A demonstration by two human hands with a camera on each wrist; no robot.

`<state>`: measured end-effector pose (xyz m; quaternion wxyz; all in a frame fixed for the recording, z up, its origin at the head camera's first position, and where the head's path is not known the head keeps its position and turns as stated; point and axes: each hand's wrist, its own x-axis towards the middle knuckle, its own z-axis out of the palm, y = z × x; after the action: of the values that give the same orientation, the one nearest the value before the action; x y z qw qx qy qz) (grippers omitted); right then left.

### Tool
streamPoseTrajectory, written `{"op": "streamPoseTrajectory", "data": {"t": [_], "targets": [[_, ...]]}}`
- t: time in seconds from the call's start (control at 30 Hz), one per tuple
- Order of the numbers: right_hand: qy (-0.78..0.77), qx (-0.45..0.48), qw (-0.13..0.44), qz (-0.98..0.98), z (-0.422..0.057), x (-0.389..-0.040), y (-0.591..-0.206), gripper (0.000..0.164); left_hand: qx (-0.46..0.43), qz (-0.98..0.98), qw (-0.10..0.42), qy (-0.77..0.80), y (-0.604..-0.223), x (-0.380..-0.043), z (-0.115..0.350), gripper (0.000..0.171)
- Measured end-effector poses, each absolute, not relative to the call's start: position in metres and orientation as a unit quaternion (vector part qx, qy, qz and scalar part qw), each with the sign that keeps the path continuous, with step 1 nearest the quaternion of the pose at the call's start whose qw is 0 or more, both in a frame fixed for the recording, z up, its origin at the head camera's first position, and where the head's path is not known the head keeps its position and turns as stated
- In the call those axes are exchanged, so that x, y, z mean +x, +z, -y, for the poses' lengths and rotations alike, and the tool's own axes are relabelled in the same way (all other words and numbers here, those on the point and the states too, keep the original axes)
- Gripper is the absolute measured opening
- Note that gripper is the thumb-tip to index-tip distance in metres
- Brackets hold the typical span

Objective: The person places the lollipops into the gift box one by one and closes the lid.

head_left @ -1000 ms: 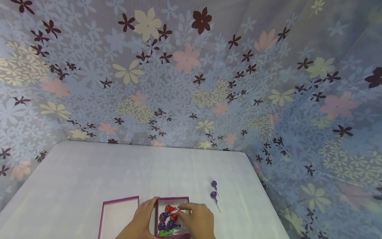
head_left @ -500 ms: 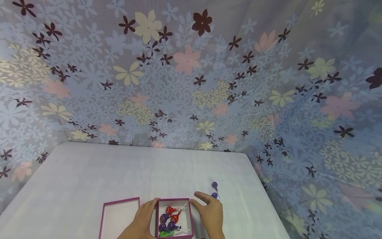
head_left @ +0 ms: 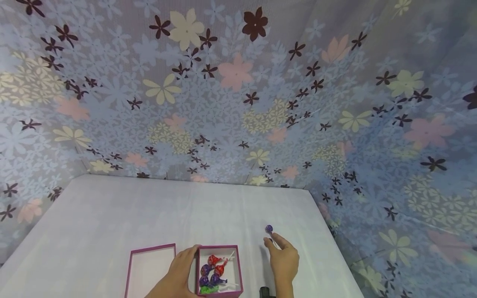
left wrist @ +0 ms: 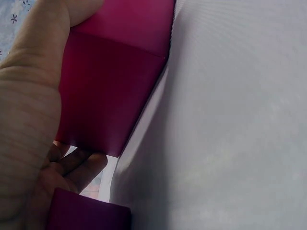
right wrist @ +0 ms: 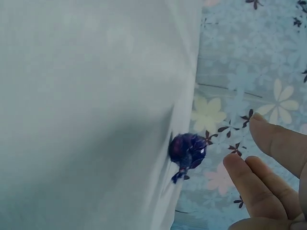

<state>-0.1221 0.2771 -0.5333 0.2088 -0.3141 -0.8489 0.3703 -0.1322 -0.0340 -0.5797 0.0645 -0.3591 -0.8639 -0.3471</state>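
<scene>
Steadying the box (head_left: 232, 271) in our left grip (head_left: 180, 267), we should pinch lightly with our right grip (head_left: 284, 257), which stands parted just short of the lollipop (head_left: 269, 228) on the worktop (head_left: 167, 215).

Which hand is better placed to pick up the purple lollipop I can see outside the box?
Probably the right hand: it is close to that purple lollipop, and the right wrist view shows its fingers apart. The left hand is farther off and grips the box.
</scene>
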Motion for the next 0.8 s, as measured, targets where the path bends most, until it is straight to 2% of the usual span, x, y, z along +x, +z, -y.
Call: {"op": "streamPoseTrajectory", "data": {"t": [0.3, 0.8], "targets": [[0.399, -0.316, 0.204, 0.836, -0.287, -0.124, -0.54, 0.035, -0.309, 0.858, -0.038, -0.408, -0.576, -0.127, 0.035, 0.135], [0.4, -0.316, 0.204, 0.836, -0.29, -0.133, -0.548, 0.035, -0.293, 0.86, -0.056, -0.413, -0.571, -0.125, 0.035, 0.135]]}}
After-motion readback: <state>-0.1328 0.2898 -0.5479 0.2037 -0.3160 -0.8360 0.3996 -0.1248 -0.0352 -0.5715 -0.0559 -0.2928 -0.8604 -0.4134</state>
